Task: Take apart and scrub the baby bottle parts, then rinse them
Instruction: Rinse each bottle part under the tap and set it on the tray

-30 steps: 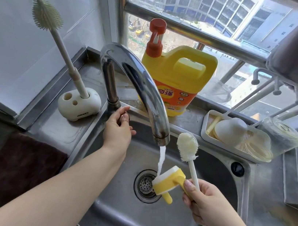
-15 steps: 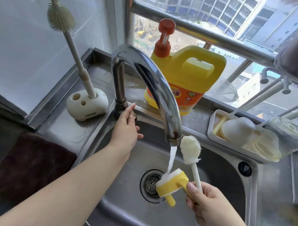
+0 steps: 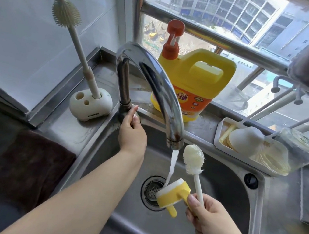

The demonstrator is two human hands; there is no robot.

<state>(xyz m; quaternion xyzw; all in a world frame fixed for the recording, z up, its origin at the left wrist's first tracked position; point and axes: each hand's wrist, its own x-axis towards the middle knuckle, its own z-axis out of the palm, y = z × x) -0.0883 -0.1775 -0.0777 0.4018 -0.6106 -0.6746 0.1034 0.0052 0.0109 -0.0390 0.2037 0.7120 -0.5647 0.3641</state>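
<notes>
My right hand (image 3: 210, 222) grips two brushes together over the steel sink (image 3: 220, 177): a white bristle brush (image 3: 193, 160) pointing up and a yellow sponge brush (image 3: 173, 194) held under the running water. My left hand (image 3: 132, 131) is at the base of the chrome tap (image 3: 155, 79), fingers curled round the handle there, which is mostly hidden. A white tray (image 3: 219, 134) on the right ledge holds the baby bottle parts: a white cap (image 3: 246, 138), a clear ring and the clear bottle (image 3: 300, 149).
A yellow detergent jug (image 3: 192, 82) with a red pump stands behind the tap. A tall bristle brush (image 3: 65, 11) stands in a white holder (image 3: 89, 105) at the left corner. A dark cloth (image 3: 24, 162) lies on the left counter. The drain (image 3: 152, 191) sits mid-sink.
The view has shifted a little. My left hand stays at the tap's base, fingers more curled. Water keeps running onto the sponge brush in my right hand.
</notes>
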